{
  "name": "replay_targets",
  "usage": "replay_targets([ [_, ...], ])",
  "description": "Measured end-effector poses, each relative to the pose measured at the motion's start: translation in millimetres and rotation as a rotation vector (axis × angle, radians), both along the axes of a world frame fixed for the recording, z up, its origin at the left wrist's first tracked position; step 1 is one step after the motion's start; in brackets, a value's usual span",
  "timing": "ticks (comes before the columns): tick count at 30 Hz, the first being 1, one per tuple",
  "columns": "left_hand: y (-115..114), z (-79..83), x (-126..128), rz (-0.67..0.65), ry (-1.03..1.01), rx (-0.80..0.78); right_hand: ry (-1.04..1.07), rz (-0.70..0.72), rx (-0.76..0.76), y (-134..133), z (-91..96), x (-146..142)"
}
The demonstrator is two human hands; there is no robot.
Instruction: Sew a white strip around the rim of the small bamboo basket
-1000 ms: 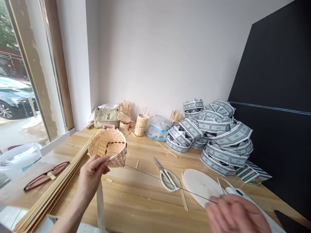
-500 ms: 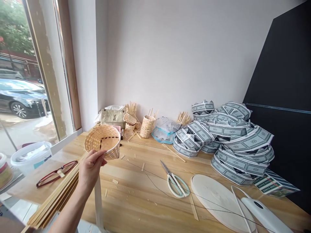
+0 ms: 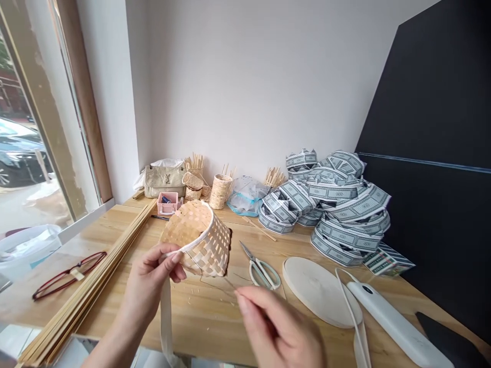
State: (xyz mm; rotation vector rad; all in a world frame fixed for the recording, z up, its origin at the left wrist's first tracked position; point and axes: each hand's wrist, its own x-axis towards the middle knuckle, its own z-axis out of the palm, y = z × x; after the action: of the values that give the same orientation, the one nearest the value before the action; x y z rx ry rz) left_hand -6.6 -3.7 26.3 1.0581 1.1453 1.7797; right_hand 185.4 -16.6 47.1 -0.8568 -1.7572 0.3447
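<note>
Basket (image 3: 209, 251) tilts from your left hand (image 3: 153, 271), rim pinched between thumb and fingers; your right hand (image 3: 278, 324), thumb and forefinger together, pinches thread (image 3: 230, 285), with scissors (image 3: 256, 266) just beyond it.

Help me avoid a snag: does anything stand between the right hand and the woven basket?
Nothing visible blocks the gap between the right hand and the woven basket; only a thin strand, pinched in that hand, runs toward the basket. The scissors lie beyond, and the left hand holds the basket's opposite side.
</note>
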Motion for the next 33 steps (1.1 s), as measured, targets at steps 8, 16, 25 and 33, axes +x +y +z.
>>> replay_targets([
  [8, -4.2, 1.4, 19.2, -0.133, -0.115, -0.054, -0.289, 0.045, 0.248, 13.0, -4.0, -27.4],
  [16, -1.5, 0.6, 24.1, -0.139, -0.105, -0.034, -0.332, 0.026, 0.304, 15.3, -7.4, -24.1],
  [25, -2.9, 0.7, 26.0, -0.116, 0.022, 0.004, -0.299, 0.034, 0.334, 15.9, -7.3, -23.4],
  [33, -6.7, 0.2, 25.4, 0.093, 0.437, 0.307, -0.23, 0.062, 0.24, 12.9, -6.1, -23.2],
])
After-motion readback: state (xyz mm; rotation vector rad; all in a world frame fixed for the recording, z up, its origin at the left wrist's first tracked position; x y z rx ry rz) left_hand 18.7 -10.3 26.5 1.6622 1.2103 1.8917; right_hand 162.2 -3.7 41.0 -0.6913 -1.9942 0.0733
